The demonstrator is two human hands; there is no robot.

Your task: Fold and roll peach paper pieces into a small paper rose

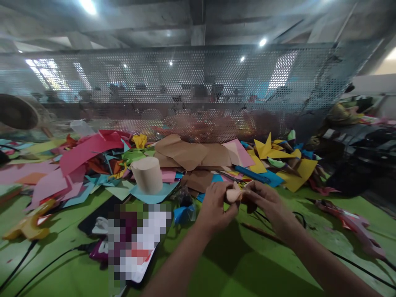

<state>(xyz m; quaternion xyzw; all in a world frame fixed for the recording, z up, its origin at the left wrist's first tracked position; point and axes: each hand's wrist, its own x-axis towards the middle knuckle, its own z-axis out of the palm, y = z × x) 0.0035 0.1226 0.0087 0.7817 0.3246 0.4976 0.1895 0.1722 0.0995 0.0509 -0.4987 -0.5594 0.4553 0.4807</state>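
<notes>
Above the green table point(235, 268), my left hand point(216, 208) is closed around a small piece of peach-coloured folded paper point(232, 195). My right hand point(272, 206) pinches the same paper from its right side. A brown bit shows under the right fingers, and I cannot make out whether it belongs to the paper. Just beyond the hands lie a blue-handled tool point(253, 174) and scissors-like blades, partly covered. A thin brown stick point(262, 233) rests below my right hand. To the left of my hands is a crumpled blue piece in clear plastic point(184, 214).
Coloured paper scraps point(89, 154) and brown sheets point(198, 154) pile along the back, before a perforated metal screen point(185, 82). A cream roll point(147, 175) stands left. A yellow glue gun point(31, 220), purple power strip point(100, 249) and pink glue gun point(355, 227) trail cords.
</notes>
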